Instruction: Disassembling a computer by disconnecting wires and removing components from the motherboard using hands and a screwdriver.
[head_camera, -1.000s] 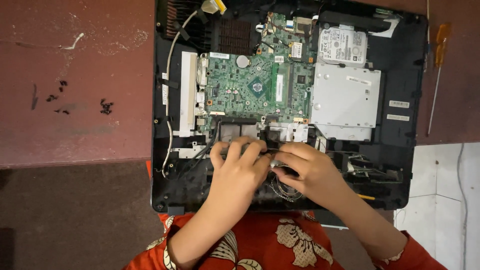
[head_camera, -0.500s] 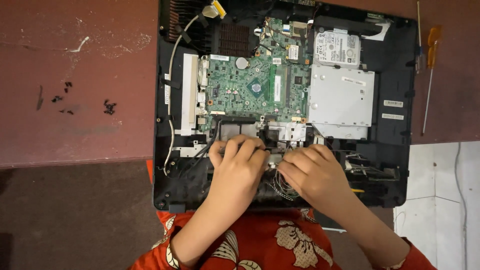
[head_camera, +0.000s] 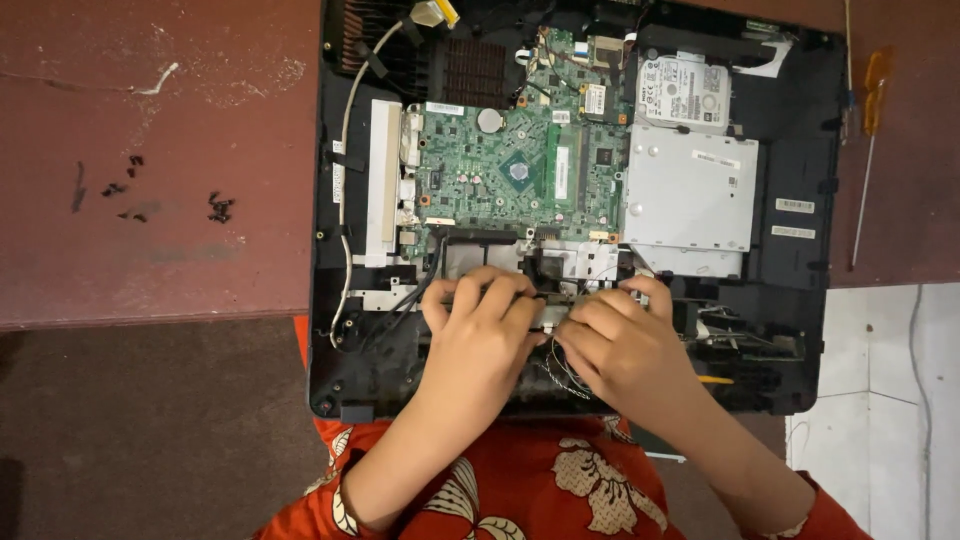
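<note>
- Over the last second both hands hold their place at the lower middle of the open computer case (head_camera: 330, 300); only the view shifts a little, so the work stays on the same spot.
- The left hand (head_camera: 480, 335) curls its grip down on a small dark part (head_camera: 545, 300) just below the green board (head_camera: 515, 170); whether it pinches it, I cannot tell.
- The right hand (head_camera: 620, 345) presses its fingertips together at the same part, beside thin wires (head_camera: 565, 375).
- A silver drive cage (head_camera: 690, 200) carries a small white label; the round-marked hard drive (head_camera: 685, 90) above it has a white label too.
- Two white stickers (head_camera: 795, 218) sit on the black right wall.
- Loose black screws (head_camera: 218, 207) lie on the red desk (head_camera: 150, 120); an orange-handled screwdriver (head_camera: 872, 100) lies on the right.
</note>
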